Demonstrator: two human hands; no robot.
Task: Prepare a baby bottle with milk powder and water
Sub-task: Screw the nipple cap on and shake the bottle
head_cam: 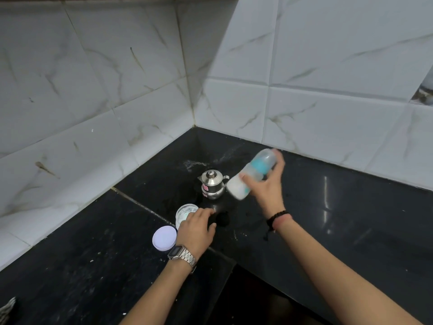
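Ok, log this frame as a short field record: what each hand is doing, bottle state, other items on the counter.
right hand: grips the baby bottle, lifted off the counter and tilted
bottle state: capped, white liquid inside, blurred
left hand: rests on the clear jar, fingers relaxed
lid: white, lying flat beside the jar
steel pot: lidded, upright behind the jar
counter: black, wet patches

obst: steel pot, glass jar, lid mid-counter | free: counter rt side
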